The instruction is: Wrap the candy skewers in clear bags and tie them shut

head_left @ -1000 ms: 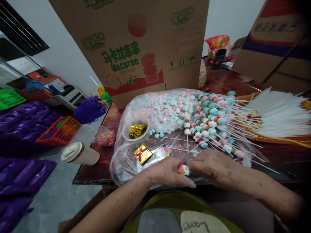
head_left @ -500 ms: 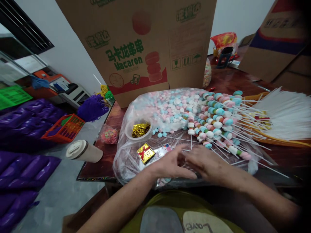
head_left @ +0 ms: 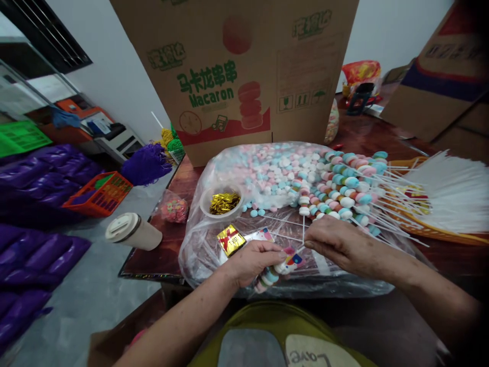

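Note:
My left hand [head_left: 257, 262] is closed around a candy skewer [head_left: 267, 278] of pastel pink, blue and white marshmallow-like pieces, in a clear wrapper with a colourful print near its stick end. My right hand [head_left: 340, 242] pinches at the thin white stick sticking out of that end; the fingertips partly hide it. Beside my left hand lies a gold packet [head_left: 231, 239] with red and black print. Behind it, a clear bowl [head_left: 205, 206] holds gold foil twist ties [head_left: 224, 203]. Beyond my right hand is a pile of finished-looking candy skewers [head_left: 346, 183].
Loose candies [head_left: 275, 168] lie in a large clear plastic bag [head_left: 194, 255]. An orange basket [head_left: 454, 237] of white sticks [head_left: 451, 191] stands right. A tall carton [head_left: 244, 122] rises behind. A cup [head_left: 133, 232] and a small candy bag [head_left: 172, 208] sit at the table's left edge.
My hands, close together before, have moved apart. The wrapped candy skewer now shows in my left hand, and my right hand has shifted right, pinching at its stick. The view has shifted slightly.

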Available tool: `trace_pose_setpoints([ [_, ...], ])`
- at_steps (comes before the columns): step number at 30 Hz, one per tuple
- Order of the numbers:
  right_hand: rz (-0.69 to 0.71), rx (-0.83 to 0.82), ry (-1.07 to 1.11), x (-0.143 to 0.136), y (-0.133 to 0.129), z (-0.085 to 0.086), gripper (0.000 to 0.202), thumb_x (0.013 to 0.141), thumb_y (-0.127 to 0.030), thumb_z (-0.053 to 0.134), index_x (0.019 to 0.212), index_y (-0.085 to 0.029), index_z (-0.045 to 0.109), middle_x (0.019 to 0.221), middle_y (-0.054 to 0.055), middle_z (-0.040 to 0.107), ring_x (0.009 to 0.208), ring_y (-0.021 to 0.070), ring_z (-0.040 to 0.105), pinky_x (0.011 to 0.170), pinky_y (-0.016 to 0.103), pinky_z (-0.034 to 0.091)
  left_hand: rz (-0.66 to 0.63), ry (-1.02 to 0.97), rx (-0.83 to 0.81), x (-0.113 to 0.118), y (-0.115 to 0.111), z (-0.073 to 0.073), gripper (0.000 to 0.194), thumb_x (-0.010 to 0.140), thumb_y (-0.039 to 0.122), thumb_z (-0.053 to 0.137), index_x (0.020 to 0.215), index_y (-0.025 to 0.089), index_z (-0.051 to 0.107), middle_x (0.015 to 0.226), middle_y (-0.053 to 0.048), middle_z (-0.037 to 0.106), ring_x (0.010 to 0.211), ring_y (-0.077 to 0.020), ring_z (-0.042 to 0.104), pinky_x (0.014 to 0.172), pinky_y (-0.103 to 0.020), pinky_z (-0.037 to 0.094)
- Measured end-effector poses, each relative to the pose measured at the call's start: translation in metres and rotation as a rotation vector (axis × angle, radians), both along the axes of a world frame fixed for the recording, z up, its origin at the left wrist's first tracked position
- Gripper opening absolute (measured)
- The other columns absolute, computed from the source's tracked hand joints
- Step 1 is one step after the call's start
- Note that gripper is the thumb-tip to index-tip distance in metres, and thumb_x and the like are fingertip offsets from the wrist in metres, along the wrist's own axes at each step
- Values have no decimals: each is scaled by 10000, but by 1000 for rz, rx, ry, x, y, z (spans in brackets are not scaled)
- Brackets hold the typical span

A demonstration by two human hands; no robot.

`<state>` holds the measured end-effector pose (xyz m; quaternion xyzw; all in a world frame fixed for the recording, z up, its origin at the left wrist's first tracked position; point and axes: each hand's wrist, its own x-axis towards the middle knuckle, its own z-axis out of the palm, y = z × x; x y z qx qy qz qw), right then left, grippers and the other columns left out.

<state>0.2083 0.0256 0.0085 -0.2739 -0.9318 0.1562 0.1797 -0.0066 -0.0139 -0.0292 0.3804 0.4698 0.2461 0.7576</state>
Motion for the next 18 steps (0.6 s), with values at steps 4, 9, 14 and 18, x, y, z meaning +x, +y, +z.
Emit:
trace_pose_setpoints([
  [4, 10, 38, -60, -16, -3, -5, 285, 913, -249, 351, 686, -170, 504, 662, 31, 544, 634, 144, 453, 629, 288, 304, 223, 80, 121, 9, -2, -2, 374, 528, 445, 736, 672, 119, 623, 467, 48, 517, 390, -38, 387, 415, -175, 269],
  [9, -56, -158, 41, -20, 3, -12, 282, 909, -299, 339, 773, -162, 544, 705, 41, 559, 659, 151, 486, 634, 288, 357, 328, 11, 149, 10, -5, -10, 391, 543, 479, 715, 636, 133, 558, 453, 51, 485, 396, -46, 367, 435, -186, 259],
  [14, -283, -688, 407, -30, -6, -41, 368, 797, -484, 527, 997, -175, 509, 721, 1, 556, 603, 130, 504, 529, 245, 412, 349, 130, 353, 6, -3, -12, 354, 691, 501, 595, 664, 160, 506, 513, 49, 457, 456, -68, 386, 479, -202, 309],
  [18, -432, -972, 608, -65, -32, -64, 380, 794, -544, 480, 665, -188, 462, 543, -26, 507, 415, 97, 444, 416, 238, 366, 240, 354, 629, 1, -6, -12, 310, 827, 445, 462, 767, 154, 551, 636, 19, 517, 615, -95, 447, 613, -213, 368],
])
